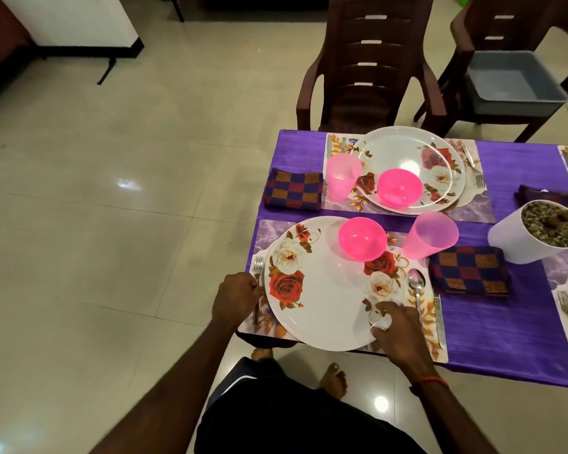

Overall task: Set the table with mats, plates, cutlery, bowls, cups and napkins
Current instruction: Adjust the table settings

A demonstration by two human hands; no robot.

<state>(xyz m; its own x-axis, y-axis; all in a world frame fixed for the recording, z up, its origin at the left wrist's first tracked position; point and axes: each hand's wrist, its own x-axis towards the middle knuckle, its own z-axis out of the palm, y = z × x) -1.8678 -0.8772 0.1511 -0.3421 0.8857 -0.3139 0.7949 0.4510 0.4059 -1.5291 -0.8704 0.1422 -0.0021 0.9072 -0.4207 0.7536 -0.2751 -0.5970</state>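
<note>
A white plate with roses [325,299] lies on a marbled mat [273,231] at the near table corner. My left hand [235,298] pinches the fork [258,268] at the plate's left edge. My right hand [397,329] rests on the plate's near right rim, fingers curled over it. A pink bowl [361,239] sits on the plate's far side, a pink cup [430,235] to its right. A spoon [416,285] and knife [439,319] lie right of the plate, with a checked napkin [469,270] beyond them.
A second setting lies farther back: plate [404,152], pink bowl [399,186], pink cup [341,176], fork [474,168], checked napkin [294,190]. A white plant pot [518,244] stands at right. Two brown chairs [368,63] stand behind the purple-clothed table [505,339]; one holds a grey bin [512,80].
</note>
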